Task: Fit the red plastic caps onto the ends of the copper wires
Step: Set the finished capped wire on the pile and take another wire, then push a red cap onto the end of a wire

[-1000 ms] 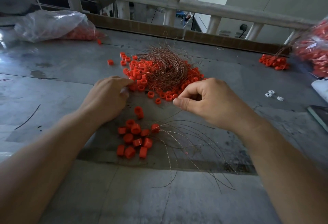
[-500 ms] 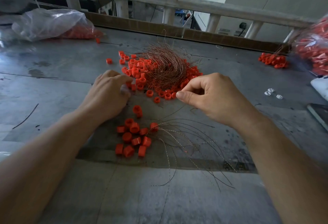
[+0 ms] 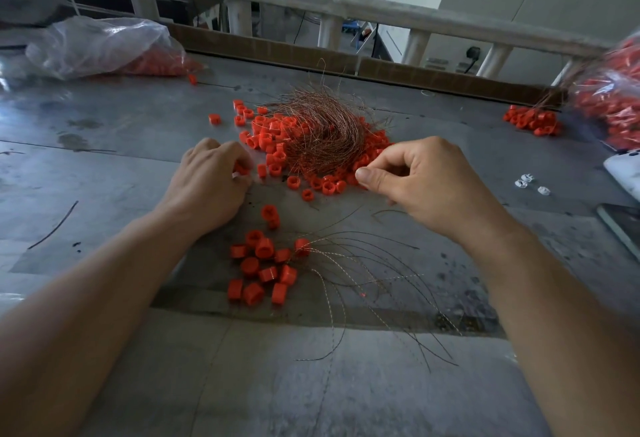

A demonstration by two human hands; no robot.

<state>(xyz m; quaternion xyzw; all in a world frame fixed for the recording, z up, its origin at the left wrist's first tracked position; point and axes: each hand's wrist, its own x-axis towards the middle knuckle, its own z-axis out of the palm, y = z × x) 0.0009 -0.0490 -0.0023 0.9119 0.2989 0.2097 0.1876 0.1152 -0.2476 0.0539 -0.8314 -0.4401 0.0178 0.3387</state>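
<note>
Both hands have edged slightly toward 12 o'clock since the earlier frames, closing on the far pile; the caps and wires lie as before.

Left hand [image 3: 207, 187]: fingers curled, grip closed on a red cap [image 3: 240, 169] pinched at the fingertips, at the 9 o'clock edge of the pile.

Right hand [image 3: 426, 187]: fingers curled, thumb pressed against the forefinger at the 4 o'clock edge of the pile. Whether a strand sits in that grip cannot be told.

Far pile of caps [image 3: 266, 138]: spread on the grey surface [image 3: 104, 166] at 12 o'clock from the hands, with a tangle of copper wires [image 3: 322, 135] heaped on top of it.

Near group of caps [image 3: 258, 270]: lying at 6 o'clock, between the forearms. Loose wires [image 3: 363, 273] fan out from this group toward 4 o'clock; at least one cap there touches a wire end.

Other items noted:
- Lone cap [image 3: 214, 119] apart from the pile, at 10 o'clock of it.
- Clear plastic bag [image 3: 97, 45] holding red caps, at 10 o'clock on the surface.
- Second bag [image 3: 613, 104] of red caps at 2 o'clock, with a small cluster of caps [image 3: 531, 121] just beside it.
- Small white pieces [image 3: 526, 182] at 3 o'clock.
- Dark strand [image 3: 55, 225] lying alone at 9 o'clock.
- White railing [image 3: 311, 0] beyond the far edge.
</note>
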